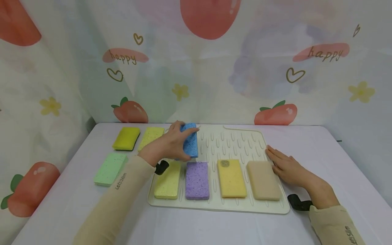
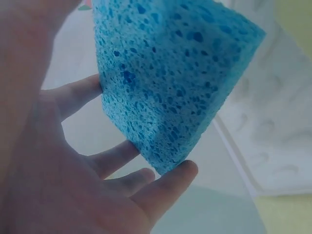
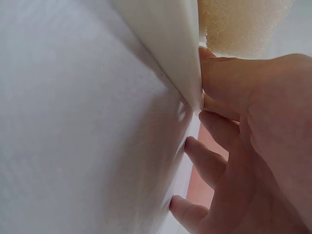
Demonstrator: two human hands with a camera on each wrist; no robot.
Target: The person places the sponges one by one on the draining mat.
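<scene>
A porous blue sponge [image 1: 190, 141] is gripped by its edges in my left hand [image 1: 171, 141], above the back left part of a cream ribbed mat [image 1: 214, 206]. In the left wrist view the fingers and thumb span the blue sponge [image 2: 156, 83]. My right hand [image 1: 286, 166] rests along the mat's right edge, beside a beige sponge [image 1: 264, 180]; the right wrist view has its fingertips at the mat's rim [image 3: 170, 48]. Along the mat's front half lie a pale yellow sponge [image 1: 167, 180], a purple sponge [image 1: 197, 180] and a yellow sponge [image 1: 231, 178] with a round mark.
Left of the mat lie a bright yellow sponge [image 1: 126, 137] with a dark underside and a light green sponge [image 1: 111, 169]. Another pale yellow sponge [image 1: 150, 136] lies near the mat's back left corner, partly behind the left hand. A printed curtain [image 1: 211, 75] rises behind the white table [image 1: 199, 228].
</scene>
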